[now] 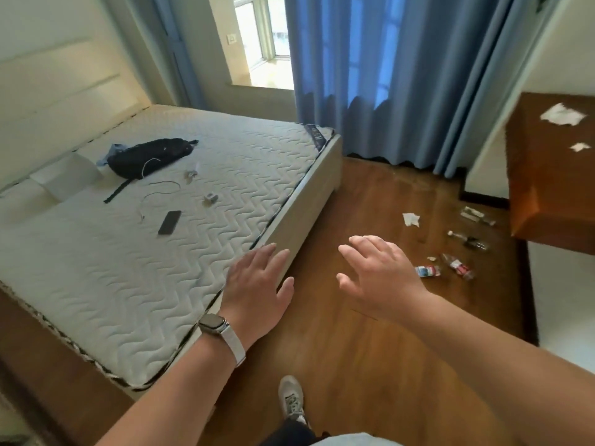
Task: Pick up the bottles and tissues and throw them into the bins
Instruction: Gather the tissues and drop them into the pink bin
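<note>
One bare mattress (96,268) lies left of the left hand (257,284), its edge under those fingers (267,255). Right of the right hand (380,275) stands a wooden desk (547,188) carrying two tissues (561,114). Both hands hover empty, fingers spread. Plastic bottles (428,271) lie on the floor (354,349) just beyond the right fingers, a crumpled tissue (411,219) farther ahead.

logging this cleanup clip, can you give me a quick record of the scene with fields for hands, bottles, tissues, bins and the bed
left hand: open, fingers straight, holds nothing, over the mattress edge
right hand: open, fingers spread, holds nothing, above the floor
bottles: several lying scattered on the floor beside the wooden table
floor tissue: one crumpled piece, apart from the bottles
table tissues: two white pieces on the wooden table
bins: none in view
bed: black bag and phone on the bare mattress
</note>
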The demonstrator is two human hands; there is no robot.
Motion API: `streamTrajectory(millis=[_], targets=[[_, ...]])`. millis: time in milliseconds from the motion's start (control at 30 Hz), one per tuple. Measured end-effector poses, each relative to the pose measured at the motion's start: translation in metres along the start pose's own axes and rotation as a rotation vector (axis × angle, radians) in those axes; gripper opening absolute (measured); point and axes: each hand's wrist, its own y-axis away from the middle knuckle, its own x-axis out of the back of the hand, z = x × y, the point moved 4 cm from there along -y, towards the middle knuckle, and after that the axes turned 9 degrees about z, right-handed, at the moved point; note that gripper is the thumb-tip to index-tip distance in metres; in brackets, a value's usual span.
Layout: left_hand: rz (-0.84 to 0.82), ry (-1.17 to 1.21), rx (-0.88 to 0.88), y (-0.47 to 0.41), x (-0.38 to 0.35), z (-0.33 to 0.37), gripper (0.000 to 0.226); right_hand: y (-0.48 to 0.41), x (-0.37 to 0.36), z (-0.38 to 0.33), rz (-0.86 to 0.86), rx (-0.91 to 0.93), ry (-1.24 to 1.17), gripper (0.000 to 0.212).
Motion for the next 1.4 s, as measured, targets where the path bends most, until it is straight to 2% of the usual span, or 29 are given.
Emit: streamTrajectory(millis=[300, 533, 733, 933, 1133, 1400], targets=[[-0.049, 0.152, -0.201, -0.129, -0.075, 0.01, 0.05, -0.072, -0.022, 0.072, 0.004, -0.222, 0.127, 0.058], [-0.017, 0.252, -0.354, -0.229, -0.118, -0.011, 0.045, -0.154, -0.043, 0.098, 0.017, -0.278, 0.257, 0.053], [-0.005, 0.33, -0.455, -0.291, -0.15, -0.009, 0.043, -0.185, -0.054, 0.117, 0.029, -0.376, 0.286, 0.051], [0.014, 0.386, -0.57, -0.339, -0.174, 0.025, 0.04, -0.198, -0.053, 0.158, -0.02, -0.469, 0.329, 0.052], [-0.036, 0.397, -0.654, -0.382, -0.205, 0.067, 0.038, -0.213, -0.07, 0.216, -0.058, -0.547, 0.284, 0.055], [-0.086, 0.295, -0.616, -0.479, -0.253, 0.128, 0.041, -0.274, -0.091, 0.337, -0.035, -0.558, 0.202, 0.054]])
